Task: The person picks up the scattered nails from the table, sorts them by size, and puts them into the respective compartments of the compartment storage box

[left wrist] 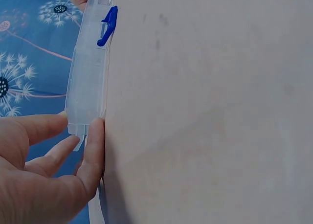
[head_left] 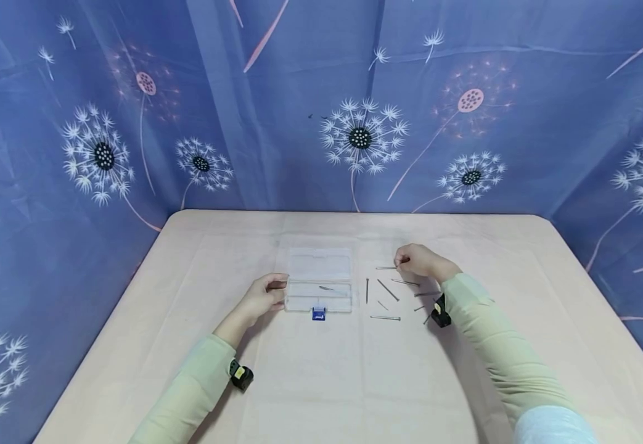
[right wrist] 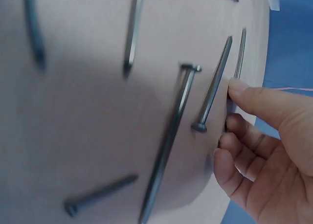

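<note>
My left hand (head_left: 262,296) fingers grasping the clear box (head_left: 319,280) end, right hand (head_left: 420,260) fingers pinching a nail (head_left: 386,267) off the tabletop (head_left: 321,370)

Two arms in pale green sleeves reach forward. The left hand (head_left: 266,295) has its fingers and thumb loosely curled in a light pinch. The right hand (head_left: 418,260) is farther forward, fingertips (right wrist: 239,89) pinched together.

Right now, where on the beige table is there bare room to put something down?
Free: the wide near strip of the beige table between both sleeves, and the far edge behind the clear plastic box. Crowded: right of the box, where grey metal nails lie scattered by the right hand.
</note>
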Motion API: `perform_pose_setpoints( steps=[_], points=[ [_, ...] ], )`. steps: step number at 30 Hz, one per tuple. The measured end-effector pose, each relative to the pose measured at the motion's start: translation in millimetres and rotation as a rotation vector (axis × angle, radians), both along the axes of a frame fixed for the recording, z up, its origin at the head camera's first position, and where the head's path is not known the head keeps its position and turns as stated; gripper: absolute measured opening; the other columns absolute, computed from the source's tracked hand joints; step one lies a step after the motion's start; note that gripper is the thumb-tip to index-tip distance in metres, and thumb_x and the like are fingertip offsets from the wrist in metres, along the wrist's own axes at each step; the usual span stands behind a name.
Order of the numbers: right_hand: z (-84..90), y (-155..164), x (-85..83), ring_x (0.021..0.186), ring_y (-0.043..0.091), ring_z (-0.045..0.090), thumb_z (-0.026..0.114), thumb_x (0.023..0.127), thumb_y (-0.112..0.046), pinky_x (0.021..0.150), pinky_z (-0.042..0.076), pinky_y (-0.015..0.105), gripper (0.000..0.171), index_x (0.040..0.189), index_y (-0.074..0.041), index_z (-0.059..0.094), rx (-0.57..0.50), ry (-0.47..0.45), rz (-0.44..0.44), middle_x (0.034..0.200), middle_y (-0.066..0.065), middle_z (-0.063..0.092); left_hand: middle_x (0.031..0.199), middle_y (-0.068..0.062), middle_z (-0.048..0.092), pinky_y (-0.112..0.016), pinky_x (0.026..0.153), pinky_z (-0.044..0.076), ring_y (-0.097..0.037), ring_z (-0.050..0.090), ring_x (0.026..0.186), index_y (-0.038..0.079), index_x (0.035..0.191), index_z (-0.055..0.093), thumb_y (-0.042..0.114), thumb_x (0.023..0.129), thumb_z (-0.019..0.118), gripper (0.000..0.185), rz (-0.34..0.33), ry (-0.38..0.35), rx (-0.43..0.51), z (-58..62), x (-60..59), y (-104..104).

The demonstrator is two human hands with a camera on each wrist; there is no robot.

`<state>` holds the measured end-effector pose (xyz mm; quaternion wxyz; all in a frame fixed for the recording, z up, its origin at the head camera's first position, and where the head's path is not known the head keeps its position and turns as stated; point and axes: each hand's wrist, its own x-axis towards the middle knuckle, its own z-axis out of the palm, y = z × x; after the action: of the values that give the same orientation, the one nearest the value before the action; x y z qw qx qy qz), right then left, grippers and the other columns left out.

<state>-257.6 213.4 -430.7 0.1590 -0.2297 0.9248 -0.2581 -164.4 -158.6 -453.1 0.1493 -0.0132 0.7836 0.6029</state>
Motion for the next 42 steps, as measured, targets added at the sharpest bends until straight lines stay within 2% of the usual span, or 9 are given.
perform_pose_setpoints(
  steps=[6,10,13,17,21,29,35,42],
  points=[
    [6.9,-2,2.1,0.075,0.018,0.049,0.048,0.088,0.009,0.070,0.045,0.031,0.017,0.082,-0.002,0.060,0.082,0.023,0.112,0.081,0.007,0.060,0.126,-0.027,0.046,-0.039,0.084,0.059,-0.030,0.055,0.104,-0.006,0.135,0.043,-0.006,0.091,0.046,0.044,0.010,0.002,-0.009,1.2,-0.9,1],
    [8.7,-3,5.0,0.075,0.020,0.048,0.044,0.088,0.009,0.070,0.044,0.031,0.018,0.082,-0.001,0.059,0.109,0.000,0.106,0.087,0.011,0.061,0.127,-0.029,0.046,-0.040,0.085,0.059,-0.033,0.055,0.106,-0.007,0.135,0.042,-0.006,0.091,0.046,0.043,0.006,0.002,0.003,0.8,-0.3,1],
    [9.2,-2,7.5,0.070,0.017,0.046,0.047,0.087,0.007,0.068,0.043,0.030,0.017,0.077,-0.002,0.057,0.077,0.042,0.092,0.083,0.010,0.061,0.129,-0.029,0.046,-0.040,0.085,0.059,-0.035,0.056,0.107,-0.007,0.135,0.041,-0.005,0.092,0.046,0.044,0.001,-0.004,0.003,0.4,0.2,1],
    [8.3,1,10.2,0.065,0.013,0.046,0.056,0.081,0.006,0.067,0.046,0.029,0.015,0.070,-0.004,0.060,-0.007,0.145,0.066,0.072,0.004,0.060,0.135,-0.029,0.045,-0.039,0.086,0.059,-0.039,0.056,0.112,-0.006,0.138,0.039,-0.005,0.093,0.046,0.046,-0.003,-0.013,0.012,-0.1,-0.6,1],
    [7.3,2,13.0,0.063,0.011,0.050,0.060,0.079,0.005,0.064,0.050,0.026,0.009,0.074,-0.001,0.064,-0.120,0.170,-0.002,0.069,0.004,0.062,0.138,-0.029,0.044,-0.039,0.087,0.058,-0.041,0.054,0.116,-0.005,0.140,0.038,-0.006,0.092,0.045,0.048,-0.007,-0.014,0.019,-0.4,-1.4,0],
    [11.0,-5,23.0,0.056,0.006,0.057,0.063,0.079,0.004,0.054,0.052,0.017,0.005,0.081,0.006,0.067,-0.372,0.083,-0.162,0.075,0.013,0.069,0.137,-0.031,0.044,-0.040,0.085,0.059,-0.041,0.054,0.115,-0.007,0.139,0.037,-0.006,0.091,0.044,0.048,-0.016,-0.004,0.028,-1.6,-1.1,-1],
    [14.8,-24,32.4,0.062,0.014,0.063,0.061,0.081,0.005,0.059,0.061,0.027,0.006,0.082,0.009,0.066,-0.515,0.028,-0.208,0.074,0.011,0.068,0.136,-0.029,0.047,-0.036,0.082,0.060,-0.040,0.057,0.113,-0.005,0.139,0.040,-0.004,0.092,0.048,0.047,0.020,-0.016,0.027,-0.8,-1.1,-1],
    [14.4,-52,45.6,0.064,0.014,0.065,0.062,0.083,0.003,0.064,0.062,0.031,0.011,0.087,0.012,0.067,-0.591,-0.021,-0.267,0.079,0.021,0.069,0.134,-0.033,0.046,-0.037,0.081,0.061,-0.039,0.058,0.111,-0.008,0.137,0.040,-0.008,0.091,0.046,0.046,0.016,-0.006,0.063,-0.6,-1.0,0]
  ],
)
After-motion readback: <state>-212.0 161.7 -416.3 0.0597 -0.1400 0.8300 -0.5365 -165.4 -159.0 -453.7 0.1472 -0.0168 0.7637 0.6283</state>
